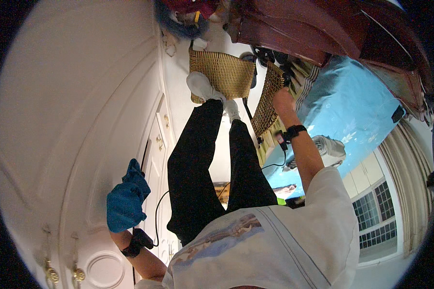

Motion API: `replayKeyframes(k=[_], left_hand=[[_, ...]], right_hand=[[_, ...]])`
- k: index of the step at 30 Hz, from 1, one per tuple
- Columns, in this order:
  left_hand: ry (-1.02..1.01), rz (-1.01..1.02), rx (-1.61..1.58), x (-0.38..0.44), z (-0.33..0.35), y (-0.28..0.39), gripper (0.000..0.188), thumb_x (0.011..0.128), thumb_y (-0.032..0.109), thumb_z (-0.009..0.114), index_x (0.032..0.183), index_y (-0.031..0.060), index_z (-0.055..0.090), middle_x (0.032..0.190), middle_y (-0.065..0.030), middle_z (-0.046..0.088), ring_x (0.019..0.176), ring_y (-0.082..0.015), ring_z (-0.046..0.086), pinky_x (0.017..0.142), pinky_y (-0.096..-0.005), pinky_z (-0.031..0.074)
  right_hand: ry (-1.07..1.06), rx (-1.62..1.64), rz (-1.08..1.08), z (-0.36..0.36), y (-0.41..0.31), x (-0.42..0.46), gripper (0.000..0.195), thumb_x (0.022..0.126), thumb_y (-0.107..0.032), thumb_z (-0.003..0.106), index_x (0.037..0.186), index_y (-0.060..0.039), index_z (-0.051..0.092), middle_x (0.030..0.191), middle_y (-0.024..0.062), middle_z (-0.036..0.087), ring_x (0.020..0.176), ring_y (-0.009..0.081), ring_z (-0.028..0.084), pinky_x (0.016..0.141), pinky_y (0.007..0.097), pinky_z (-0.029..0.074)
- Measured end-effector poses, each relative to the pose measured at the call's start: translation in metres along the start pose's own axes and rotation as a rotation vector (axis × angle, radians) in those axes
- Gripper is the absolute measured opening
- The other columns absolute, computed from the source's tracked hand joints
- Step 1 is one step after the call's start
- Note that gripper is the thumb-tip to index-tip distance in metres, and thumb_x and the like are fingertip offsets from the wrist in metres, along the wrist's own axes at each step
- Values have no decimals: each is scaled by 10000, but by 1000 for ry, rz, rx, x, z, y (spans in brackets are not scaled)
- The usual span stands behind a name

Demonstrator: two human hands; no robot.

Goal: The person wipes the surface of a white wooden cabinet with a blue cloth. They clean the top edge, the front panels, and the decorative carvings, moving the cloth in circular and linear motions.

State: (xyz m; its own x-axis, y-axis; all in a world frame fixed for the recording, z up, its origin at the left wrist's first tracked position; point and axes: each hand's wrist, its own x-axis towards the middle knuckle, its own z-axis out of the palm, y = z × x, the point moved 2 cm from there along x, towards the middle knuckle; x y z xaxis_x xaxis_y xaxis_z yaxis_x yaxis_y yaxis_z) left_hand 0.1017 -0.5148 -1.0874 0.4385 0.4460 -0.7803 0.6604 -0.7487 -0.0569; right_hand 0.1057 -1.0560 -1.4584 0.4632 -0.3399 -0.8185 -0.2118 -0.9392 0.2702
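Note:
A blue cloth (pixel 126 206) is bunched around my left hand (pixel 119 236), hiding the fingers; only the wrist shows below it. That hand is raised beside the white panelled cabinet doors (pixel 90 137); whether the cloth touches them I cannot tell. My right hand (pixel 285 100) grips the top of the woven chair's backrest (pixel 269 99). In front of me is the chair's woven seat (pixel 228 74), with one white-covered foot (pixel 199 86) over its edge. My other foot (pixel 232 110) is just beside the seat.
A bed with a light-blue sheet (pixel 361 94) lies to the right, bearing a rolled grey textile (pixel 329 150). Dark red wooden furniture (pixel 293 25) stands ahead. Brass handles (pixel 79 274) stick out from the cabinet. Black cables (pixel 158 213) run from both wrist devices.

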Motion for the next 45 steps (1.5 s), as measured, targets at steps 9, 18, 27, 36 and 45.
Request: replayKeyframes(k=[9,18,27,36,45], left_hand=[[309,409,84,6,80,-8,199,863,155,656,1015,43,719,928,-134,709,949,-201,659,803,-333,511],[293,315,-254,-160,91,-140,493,859,232,671,1316,76,577,1163,-179,624,1104,-295,611,896,-431,501],[438,749,-925,-265,89,-171,555,857,260,694,1357,78,536,1269,-187,568,1189,-305,558,964,-487,448],[629,1292,-963,-386,63,-178,622,854,287,717,1397,79,495,1375,-195,511,1275,-316,504,1031,-542,395],[1029,927,-1249,-462,167,-322,473,903,73,617,1355,-7,507,1275,-185,606,1149,-276,594,1019,-393,456]], right_hand=[[55,78,-114,22,20,26,709,899,-306,627,1338,180,353,1043,291,672,916,363,697,763,463,575],[485,426,-515,-127,28,-177,738,884,-357,673,1476,-78,332,1241,248,612,1106,408,605,933,464,489],[-785,550,-1875,-151,-138,-497,1144,766,-493,779,1563,-101,57,1636,71,46,1487,235,96,1173,447,230],[-847,410,-2176,-137,-238,-703,719,852,-182,734,1468,-100,371,1458,125,433,1324,271,429,1129,424,341],[281,915,-2808,-426,-128,-947,471,886,32,420,1333,-45,544,1315,125,583,1209,248,559,1044,404,462]])
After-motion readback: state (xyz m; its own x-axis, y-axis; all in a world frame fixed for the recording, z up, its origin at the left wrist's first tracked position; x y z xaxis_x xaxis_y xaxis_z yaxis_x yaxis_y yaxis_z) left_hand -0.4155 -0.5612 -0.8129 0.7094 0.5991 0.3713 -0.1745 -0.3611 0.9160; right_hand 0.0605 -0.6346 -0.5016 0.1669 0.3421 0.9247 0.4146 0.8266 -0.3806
